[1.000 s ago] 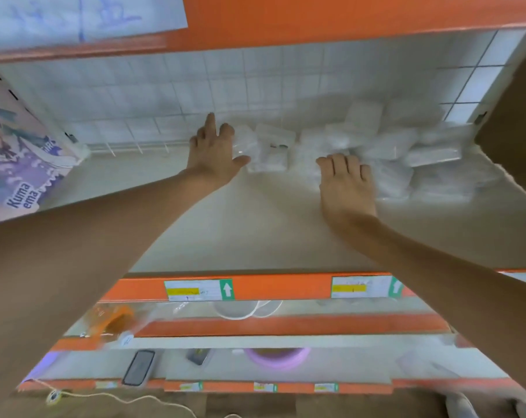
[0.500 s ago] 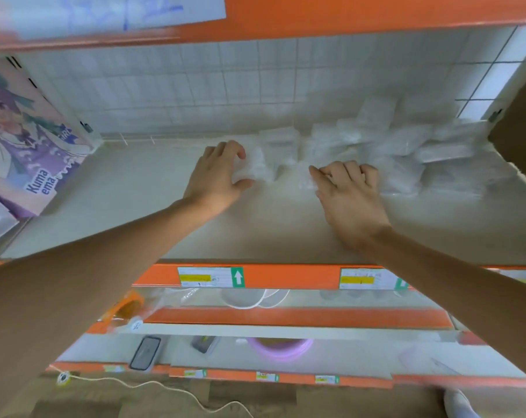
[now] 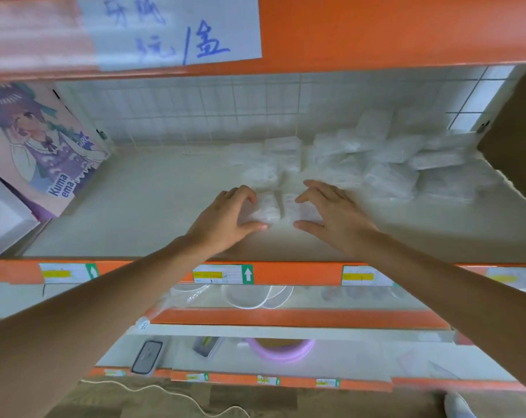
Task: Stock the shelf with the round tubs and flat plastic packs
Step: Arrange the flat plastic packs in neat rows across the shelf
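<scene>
Two flat clear plastic packs lie side by side on the white shelf board (image 3: 153, 218), near its middle. My left hand (image 3: 225, 218) curls round the left pack (image 3: 267, 208), fingers over its far edge and thumb at its near edge. My right hand (image 3: 331, 212) grips the right pack (image 3: 297, 208) the same way. A loose heap of the same clear packs (image 3: 385, 164) fills the back right of the shelf, against the wire grid. No round tubs show on this shelf.
An illustrated box (image 3: 41, 152) and a white box (image 3: 2, 218) stand at the shelf's left end. A brown cardboard box (image 3: 518, 137) juts in at the right. An orange beam (image 3: 376, 28) with a handwritten label hangs overhead. Lower shelves hold clear lids (image 3: 255, 294), a phone (image 3: 147, 357) and a purple ring (image 3: 279, 349).
Both hands have drawn back from the heap toward the shelf's front, each bringing a clear pack. The hands have closed in on each other, and the two packs now lie side by side.
</scene>
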{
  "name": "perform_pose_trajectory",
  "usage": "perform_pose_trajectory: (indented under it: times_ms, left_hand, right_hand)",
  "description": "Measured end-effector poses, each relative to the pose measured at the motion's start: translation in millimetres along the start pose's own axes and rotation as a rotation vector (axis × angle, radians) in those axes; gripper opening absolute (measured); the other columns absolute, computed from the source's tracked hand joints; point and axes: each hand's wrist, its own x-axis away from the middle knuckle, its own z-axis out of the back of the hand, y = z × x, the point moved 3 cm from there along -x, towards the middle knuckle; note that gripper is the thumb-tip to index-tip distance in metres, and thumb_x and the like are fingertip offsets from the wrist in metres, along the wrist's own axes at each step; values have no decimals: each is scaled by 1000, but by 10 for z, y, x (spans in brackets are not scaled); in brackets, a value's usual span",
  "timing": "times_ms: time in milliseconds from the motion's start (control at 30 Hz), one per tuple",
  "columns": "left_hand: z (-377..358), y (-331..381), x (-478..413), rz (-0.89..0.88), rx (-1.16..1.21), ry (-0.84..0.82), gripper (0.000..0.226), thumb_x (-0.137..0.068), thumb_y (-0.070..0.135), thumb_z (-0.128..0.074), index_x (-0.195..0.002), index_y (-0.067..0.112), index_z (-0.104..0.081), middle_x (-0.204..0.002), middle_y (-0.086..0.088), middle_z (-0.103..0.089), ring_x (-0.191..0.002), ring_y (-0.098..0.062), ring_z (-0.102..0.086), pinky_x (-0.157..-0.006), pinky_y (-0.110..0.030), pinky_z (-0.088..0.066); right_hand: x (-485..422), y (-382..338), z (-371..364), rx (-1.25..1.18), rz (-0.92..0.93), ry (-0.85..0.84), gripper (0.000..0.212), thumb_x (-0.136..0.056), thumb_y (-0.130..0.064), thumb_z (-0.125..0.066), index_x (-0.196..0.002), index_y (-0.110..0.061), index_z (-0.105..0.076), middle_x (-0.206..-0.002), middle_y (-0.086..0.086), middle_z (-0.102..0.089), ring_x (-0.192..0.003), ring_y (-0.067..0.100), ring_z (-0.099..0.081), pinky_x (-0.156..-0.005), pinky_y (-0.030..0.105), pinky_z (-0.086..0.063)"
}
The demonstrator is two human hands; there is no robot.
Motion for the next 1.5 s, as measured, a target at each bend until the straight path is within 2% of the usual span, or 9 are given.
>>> perform_pose_trajectory:
  times_ms: [100,267,467,600,833,1133,1367,1500]
  left_hand:
    - [-27,34,22,20,-41,-18,41,-85,32,-73,-111,9,-51,-110,-1,-55,-107,-22,-50,-83,-34,-42]
    - [-18,110,42,111,-31,-50,45,-87,28,-72,-121,14,-47,-123,-5,-55,-113,-24,-49,-86,-31,-38]
    - [146,133,228,106,-32,-86,48,-85,31,-73,-123,18,-48,-130,-1,-54,-119,-23,-48,-96,-37,-41]
    - [342,223,423,62,-64,-69,48,-86,31,-72,-125,18,-48,-131,3,-53,-121,-21,-45,-94,-35,-40]
    - [787,415,762,14,-73,-35,48,-86,33,-71,-126,18,-48,-126,6,-53,-118,-19,-44,-87,-33,-38]
    - [1339,596,1163,-9,-93,-72,48,-88,37,-69,-128,21,-47,-133,8,-51,-121,-15,-44,-94,-37,-42]
    - [1837,850,1241,-41,-116,-18,49,-85,42,-72,-125,24,-49,-130,9,-53,-122,-13,-44,-95,-35,-41]
    - [2103,987,1284,-65,-88,-1,50,-79,46,-76,-119,28,-52,-126,11,-56,-120,-11,-47,-95,-35,-43]
  right_hand:
    - [-25,-46,-53,-107,-72,7,43,-90,-36,-68,-126,-17,-54,-138,-1,-50,-135,19,-36,-108,37,-34]
    - [60,-141,-66,-84,-118,105,38,-86,-32,-72,-118,-14,-58,-124,0,-59,-126,23,-43,-101,42,-42]
    - [230,-310,64,-21,-136,90,40,-87,-40,-71,-120,-21,-57,-126,-5,-57,-127,19,-41,-94,38,-45]
    - [393,-490,188,-3,-167,74,41,-87,-43,-69,-121,-23,-56,-130,-7,-55,-129,18,-40,-87,36,-44]
    - [585,-928,467,25,-185,55,45,-87,-49,-67,-123,-25,-54,-129,-7,-53,-128,16,-39,-87,37,-47]
    - [788,-1446,929,69,-163,41,43,-87,-51,-66,-122,-30,-53,-129,-12,-51,-126,10,-39,-84,31,-42]
    - [810,-1767,1389,55,-125,99,43,-84,-52,-69,-118,-30,-56,-126,-14,-53,-126,10,-40,-92,32,-46]
    - [879,-1969,1721,72,-115,111,44,-83,-55,-69,-118,-32,-55,-125,-17,-52,-124,8,-40,-88,28,-44]
